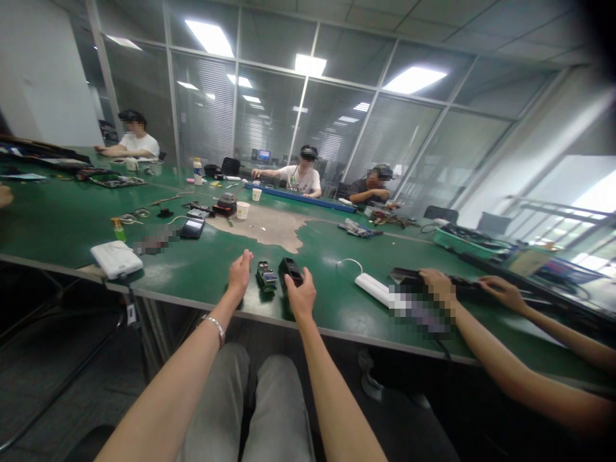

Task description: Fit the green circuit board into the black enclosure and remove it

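Observation:
Near the table's front edge, my right hand (301, 296) is closed around a black hollow plastic casing (290, 268) that rests on the green tabletop. Just left of it lies a small green circuit board (266, 277) with parts mounted on it, touched by neither hand. My left hand (239, 274) stands on edge left of the board, its fingers stretched out and nothing visible in it. A band circles my left wrist.
A white box (116, 259) with a cable sits at the left edge. To the right, a white power strip (374, 290) lies beside a co-worker's hands (437, 290). Paper cups (242, 210) and a worn tan patch (269, 229) are farther back. Several people sit across the green table (332, 256).

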The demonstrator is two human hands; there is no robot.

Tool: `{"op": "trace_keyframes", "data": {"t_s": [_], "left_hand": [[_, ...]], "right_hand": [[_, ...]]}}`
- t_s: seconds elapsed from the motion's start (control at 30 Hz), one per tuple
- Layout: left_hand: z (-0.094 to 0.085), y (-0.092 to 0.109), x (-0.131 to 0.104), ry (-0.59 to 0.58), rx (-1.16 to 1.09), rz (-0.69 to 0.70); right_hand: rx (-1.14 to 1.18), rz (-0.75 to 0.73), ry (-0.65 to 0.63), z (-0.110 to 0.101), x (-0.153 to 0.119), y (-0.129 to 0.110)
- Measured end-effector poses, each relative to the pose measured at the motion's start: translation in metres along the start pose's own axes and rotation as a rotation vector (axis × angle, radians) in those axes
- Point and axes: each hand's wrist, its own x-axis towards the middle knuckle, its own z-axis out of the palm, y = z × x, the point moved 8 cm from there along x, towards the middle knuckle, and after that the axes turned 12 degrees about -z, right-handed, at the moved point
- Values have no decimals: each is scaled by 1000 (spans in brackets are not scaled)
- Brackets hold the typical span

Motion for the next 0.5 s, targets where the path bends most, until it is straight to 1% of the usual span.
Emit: {"op": "trace_keyframes", "data": {"t_s": [0.1, 0.2, 0.33, 0.5], "left_hand": [[0, 1, 0, -2, -3, -1], [-1, 2, -1, 1, -6, 3], [-3, 2, -2, 2, -12, 5], [-5, 2, 0, 5, -20, 6]], "right_hand": [[53, 7, 7, -1, 4, -14], [102, -23, -9, 1, 11, -35], [83, -64, -73, 10, 15, -61], [-10, -89, -164, 26, 13, -73]]}}
